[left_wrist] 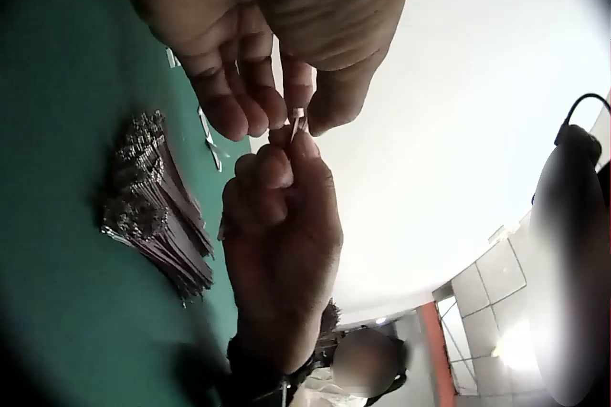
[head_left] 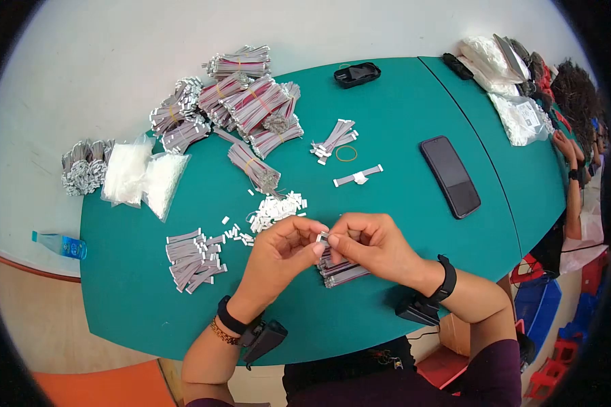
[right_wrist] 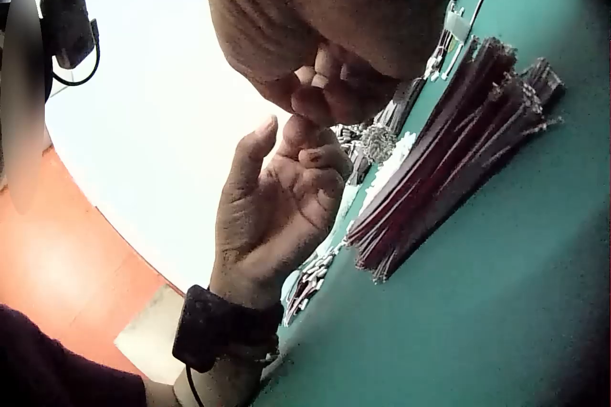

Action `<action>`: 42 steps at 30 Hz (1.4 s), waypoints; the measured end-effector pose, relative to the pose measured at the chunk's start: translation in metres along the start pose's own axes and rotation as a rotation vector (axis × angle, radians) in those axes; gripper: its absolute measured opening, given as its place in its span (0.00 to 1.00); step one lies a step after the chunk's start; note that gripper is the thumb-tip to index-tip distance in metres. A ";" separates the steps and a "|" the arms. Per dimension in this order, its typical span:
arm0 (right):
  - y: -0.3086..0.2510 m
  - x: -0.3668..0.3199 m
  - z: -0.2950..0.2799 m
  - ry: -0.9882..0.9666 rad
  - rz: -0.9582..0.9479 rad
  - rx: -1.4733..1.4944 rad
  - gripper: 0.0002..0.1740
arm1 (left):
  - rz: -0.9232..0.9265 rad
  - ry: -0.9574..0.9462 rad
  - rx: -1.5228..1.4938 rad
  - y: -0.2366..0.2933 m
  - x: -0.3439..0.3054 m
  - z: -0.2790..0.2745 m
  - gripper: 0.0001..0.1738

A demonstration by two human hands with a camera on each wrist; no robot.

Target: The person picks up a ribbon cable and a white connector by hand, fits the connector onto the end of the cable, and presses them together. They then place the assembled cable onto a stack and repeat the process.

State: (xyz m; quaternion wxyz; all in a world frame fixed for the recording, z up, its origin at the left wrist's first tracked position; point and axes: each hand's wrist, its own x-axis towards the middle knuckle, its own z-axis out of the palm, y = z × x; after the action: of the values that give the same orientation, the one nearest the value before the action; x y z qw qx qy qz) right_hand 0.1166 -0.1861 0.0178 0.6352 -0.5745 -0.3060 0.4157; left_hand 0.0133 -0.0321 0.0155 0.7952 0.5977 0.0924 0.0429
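My left hand (head_left: 271, 261) and right hand (head_left: 387, 252) meet fingertip to fingertip over the near middle of the table. Between thumb and forefinger the left hand pinches a small white connector (left_wrist: 298, 113). The right hand pinches a thin grey ribbon cable (left_wrist: 295, 128) right against it; most of this cable is hidden by the fingers. Below the right hand lies a bundle of grey and purple ribbon cables (right_wrist: 434, 164) with bare metal-tipped ends. Loose white connectors (head_left: 276, 209) are heaped just beyond the left hand. Left of that hand, several cables with white ends (head_left: 193, 261) lie in a pile.
Banded cable bundles (head_left: 254, 102) are stacked at the back left, beside bags of white connectors (head_left: 129, 173). A phone (head_left: 450, 176) lies to the right. Farther back are a single cable (head_left: 358, 176), a yellow rubber band (head_left: 346, 154) and a black case (head_left: 357, 74). Another person's arm (head_left: 571, 193) shows far right.
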 end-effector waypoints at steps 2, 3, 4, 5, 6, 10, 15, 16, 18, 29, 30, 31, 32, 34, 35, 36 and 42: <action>0.003 -0.001 0.002 0.017 -0.028 0.009 0.08 | 0.000 0.030 0.008 -0.001 -0.001 0.001 0.07; 0.007 -0.001 0.004 0.025 -0.050 0.021 0.08 | 0.001 0.046 0.013 -0.002 -0.001 0.001 0.07; 0.011 -0.001 0.004 0.033 -0.072 0.033 0.08 | 0.013 0.054 0.033 -0.003 -0.001 -0.001 0.06; 0.013 -0.001 0.004 0.039 -0.081 0.013 0.08 | 0.025 0.063 0.053 -0.006 -0.001 -0.003 0.06; 0.014 -0.001 0.004 0.046 -0.089 -0.008 0.08 | 0.037 0.070 0.074 -0.008 0.000 -0.004 0.05; 0.013 -0.002 0.005 0.091 -0.153 -0.143 0.08 | 0.085 0.082 0.095 -0.011 -0.001 -0.005 0.05; 0.011 -0.001 0.006 0.113 -0.143 -0.082 0.06 | 0.156 0.105 0.162 -0.011 -0.003 0.001 0.06; 0.011 -0.001 0.007 0.114 -0.155 -0.068 0.05 | 0.141 0.089 0.148 -0.012 -0.003 0.000 0.06; 0.009 -0.002 0.006 0.125 -0.150 -0.078 0.05 | 0.110 0.054 0.117 -0.014 0.000 -0.002 0.07; 0.006 -0.002 0.004 0.081 -0.107 -0.011 0.05 | -0.038 -0.027 0.061 -0.012 0.001 -0.006 0.10; 0.004 -0.002 0.004 0.063 -0.081 0.019 0.05 | -0.035 -0.026 0.063 -0.012 0.001 -0.006 0.10; 0.003 -0.002 0.004 0.047 -0.055 0.050 0.05 | -0.053 -0.022 0.026 -0.013 0.000 -0.006 0.10; 0.003 -0.003 0.004 0.024 -0.041 0.078 0.05 | -0.068 -0.019 -0.012 -0.014 -0.001 -0.005 0.10; 0.003 -0.002 0.001 -0.028 -0.033 0.122 0.06 | -0.091 -0.032 -0.086 -0.011 0.001 -0.006 0.09; 0.003 -0.001 0.001 -0.037 -0.018 0.123 0.06 | -0.119 -0.046 -0.129 -0.010 0.000 -0.006 0.09; 0.003 -0.002 0.000 -0.045 0.000 0.128 0.06 | -0.151 -0.059 -0.174 -0.009 -0.001 -0.006 0.09; 0.003 -0.002 0.003 -0.070 0.014 0.116 0.06 | -0.151 -0.085 -0.189 -0.008 -0.002 -0.006 0.11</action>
State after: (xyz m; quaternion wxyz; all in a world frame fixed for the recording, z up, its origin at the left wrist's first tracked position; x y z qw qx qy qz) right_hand 0.1125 -0.1863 0.0158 0.6535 -0.5239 -0.2992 0.4571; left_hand 0.0094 -0.0295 0.0063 0.8522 0.5126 0.0992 -0.0340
